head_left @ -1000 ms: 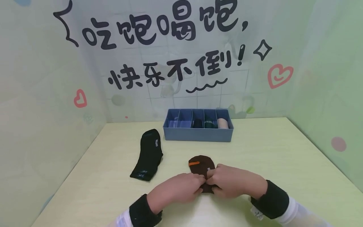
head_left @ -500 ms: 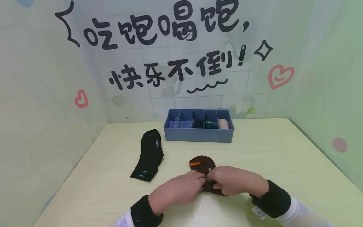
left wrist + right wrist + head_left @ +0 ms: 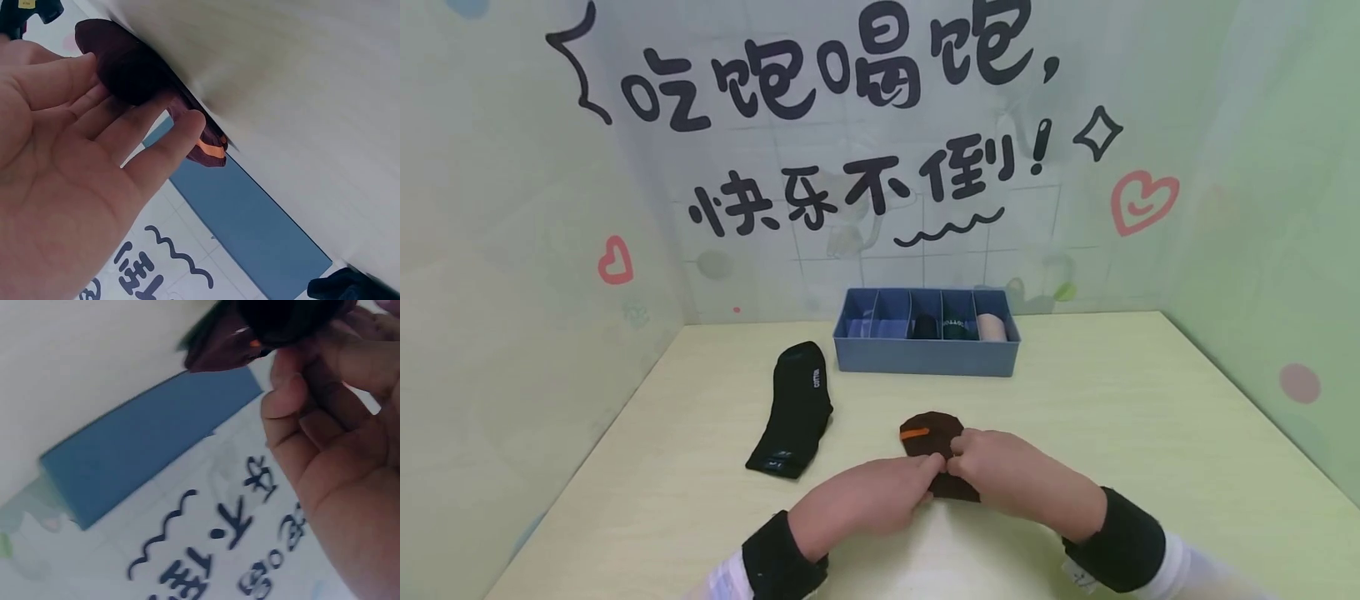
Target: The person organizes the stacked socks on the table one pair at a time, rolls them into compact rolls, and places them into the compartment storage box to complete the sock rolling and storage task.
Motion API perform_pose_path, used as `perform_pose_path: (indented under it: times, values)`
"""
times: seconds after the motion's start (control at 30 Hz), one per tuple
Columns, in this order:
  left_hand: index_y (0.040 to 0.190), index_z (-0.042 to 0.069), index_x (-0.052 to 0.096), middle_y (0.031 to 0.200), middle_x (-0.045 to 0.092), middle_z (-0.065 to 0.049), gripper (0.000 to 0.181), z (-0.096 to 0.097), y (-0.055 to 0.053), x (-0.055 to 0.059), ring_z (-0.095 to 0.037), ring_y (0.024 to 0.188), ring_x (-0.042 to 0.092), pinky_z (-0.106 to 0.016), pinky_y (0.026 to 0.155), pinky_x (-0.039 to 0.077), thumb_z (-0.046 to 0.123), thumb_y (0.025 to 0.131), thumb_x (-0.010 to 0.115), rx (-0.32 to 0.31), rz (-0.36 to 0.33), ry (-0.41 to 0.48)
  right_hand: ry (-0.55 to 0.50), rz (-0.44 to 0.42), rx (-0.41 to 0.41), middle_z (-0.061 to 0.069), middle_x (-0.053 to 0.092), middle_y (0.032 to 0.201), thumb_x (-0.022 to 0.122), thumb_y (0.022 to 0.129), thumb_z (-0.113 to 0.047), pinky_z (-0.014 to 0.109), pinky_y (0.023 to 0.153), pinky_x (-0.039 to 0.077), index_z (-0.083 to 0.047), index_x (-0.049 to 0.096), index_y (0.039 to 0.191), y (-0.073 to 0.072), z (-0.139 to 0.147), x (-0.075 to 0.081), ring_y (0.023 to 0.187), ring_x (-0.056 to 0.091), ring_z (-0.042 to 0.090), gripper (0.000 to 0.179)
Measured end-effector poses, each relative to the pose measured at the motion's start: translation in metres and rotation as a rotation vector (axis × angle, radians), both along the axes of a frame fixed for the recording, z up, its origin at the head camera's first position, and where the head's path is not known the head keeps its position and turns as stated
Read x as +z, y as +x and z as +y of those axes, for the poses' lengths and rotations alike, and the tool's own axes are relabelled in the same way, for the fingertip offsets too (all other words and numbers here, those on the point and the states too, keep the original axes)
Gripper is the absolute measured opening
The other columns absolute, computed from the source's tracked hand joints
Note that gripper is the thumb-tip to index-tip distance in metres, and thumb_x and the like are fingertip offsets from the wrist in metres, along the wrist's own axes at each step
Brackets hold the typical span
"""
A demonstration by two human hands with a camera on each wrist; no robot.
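Observation:
A brown sock (image 3: 931, 423) with an orange stripe lies at the middle of the table, part of it covered by both hands. On its near left part, my left hand (image 3: 883, 492) pinches the fabric; the left wrist view shows the dark cloth between thumb and fingers. From the right, my right hand (image 3: 1018, 471) grips the sock with curled fingers, its fingertips close to those of the left. The brown sock (image 3: 219, 350) looks dark and blurred in the right wrist view. A black sock (image 3: 793, 408) with white lettering lies flat to the left, apart from both hands.
Behind the socks stands a blue divided box (image 3: 925, 357). Rolled items sit in its right compartments: a black one (image 3: 924, 327), a dark green one (image 3: 955, 327) and a pale pink one (image 3: 991, 327). A lettered backdrop (image 3: 850, 250) rises behind the table.
My right hand has shifted slightly up and turned over the brown sock. The sock's near end, which stuck out under that hand, is drawn in. The black sock stays put.

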State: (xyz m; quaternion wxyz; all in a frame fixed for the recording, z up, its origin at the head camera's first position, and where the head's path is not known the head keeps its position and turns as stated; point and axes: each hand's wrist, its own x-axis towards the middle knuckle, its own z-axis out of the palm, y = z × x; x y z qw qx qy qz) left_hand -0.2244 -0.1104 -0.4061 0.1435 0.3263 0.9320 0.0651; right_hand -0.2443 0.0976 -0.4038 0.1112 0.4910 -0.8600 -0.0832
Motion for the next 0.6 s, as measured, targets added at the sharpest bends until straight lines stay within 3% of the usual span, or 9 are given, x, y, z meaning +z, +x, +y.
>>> perform_pose_path:
  times: [0.07,0.23,0.4,0.5,0.6]
  values:
    - [0.115,0.017,0.053,0.104,0.060,0.006,0.010,0.000,0.000,-0.001,-0.005,0.091,0.058,-0.023,0.082,0.050,0.020,0.109,0.059,-0.026,0.029,-0.001,0.071,0.099,-0.004,0.000,0.063,0.081,0.088,0.084,-0.014,0.024,0.070,0.053,-0.013,0.079,0.090,0.010,-0.004,-0.001,0.074,0.055,0.014,0.011]
    - [0.119,0.017,0.060,0.115,0.065,0.006,0.011,0.000,0.000,-0.001,-0.006,0.098,0.062,-0.024,0.090,0.055,0.021,0.108,0.061,-0.051,0.098,-0.017,0.134,0.193,-0.040,0.007,0.068,0.092,0.085,0.084,-0.027,0.029,0.074,0.053,-0.008,0.079,0.093,0.026,-0.009,-0.003,0.082,0.057,0.021,0.022]
    - [0.130,0.016,0.064,0.129,0.067,0.004,0.023,-0.001,0.001,-0.001,-0.007,0.117,0.064,-0.025,0.101,0.055,0.021,0.108,0.063,-0.054,0.149,-0.039,0.152,0.264,-0.017,0.003,0.060,0.080,0.086,0.083,-0.024,0.026,0.071,0.048,-0.011,0.076,0.085,0.020,-0.010,-0.008,0.073,0.048,0.019,0.016]
    - [0.139,0.016,0.062,0.140,0.066,0.002,0.032,-0.002,0.000,-0.002,-0.010,0.128,0.064,-0.028,0.107,0.054,0.022,0.107,0.063,-0.037,0.139,-0.050,0.137,0.174,-0.012,0.002,0.063,0.082,0.085,0.086,-0.020,0.026,0.076,0.052,-0.009,0.077,0.088,0.011,-0.008,-0.008,0.075,0.052,0.017,0.014]
    - [0.149,0.015,0.054,0.145,0.066,0.001,0.044,-0.004,-0.003,-0.003,-0.010,0.130,0.065,-0.030,0.108,0.054,0.024,0.107,0.064,0.008,0.054,-0.027,0.072,-0.014,-0.038,0.002,0.065,0.085,0.083,0.088,-0.015,0.028,0.080,0.055,-0.007,0.076,0.094,0.002,-0.003,-0.005,0.079,0.058,0.016,0.012]
